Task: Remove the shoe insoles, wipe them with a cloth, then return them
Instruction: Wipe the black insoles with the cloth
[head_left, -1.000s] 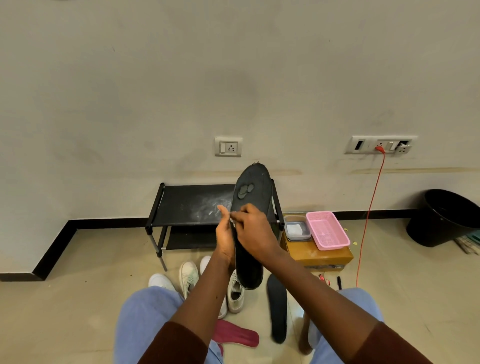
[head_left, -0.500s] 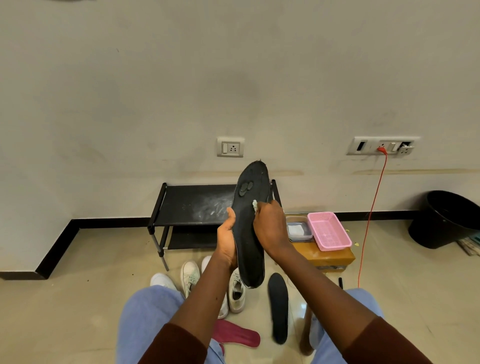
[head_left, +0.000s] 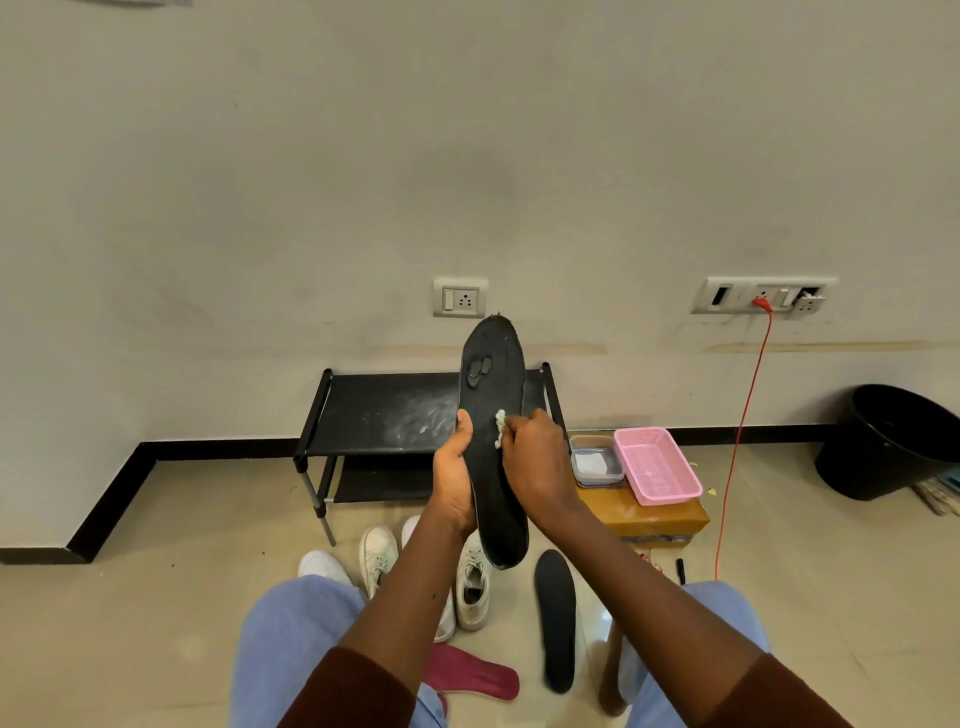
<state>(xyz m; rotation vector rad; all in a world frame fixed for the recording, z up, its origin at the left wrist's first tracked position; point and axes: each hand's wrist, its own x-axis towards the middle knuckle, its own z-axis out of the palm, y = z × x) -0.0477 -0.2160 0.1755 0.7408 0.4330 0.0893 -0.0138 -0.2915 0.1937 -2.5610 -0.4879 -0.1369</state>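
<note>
Above a tiled floor (head_left: 156, 597), at frame centre, the left hand (head_left: 454, 478) grips a black insole (head_left: 493, 395) upright; the right hand (head_left: 537, 467) pinches a cloth (head_left: 500, 428) against it. A red insole (head_left: 475, 678) and a second insole (head_left: 556, 618) lie below, seemingly awaiting return to the shoes (head_left: 472, 587).

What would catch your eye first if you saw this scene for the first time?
The black insole held upright at centre: the left hand grips its edge while the right hand presses a pale cloth against it. Next, the pink basket on a box at right, and a second black insole lying on the floor.
</note>
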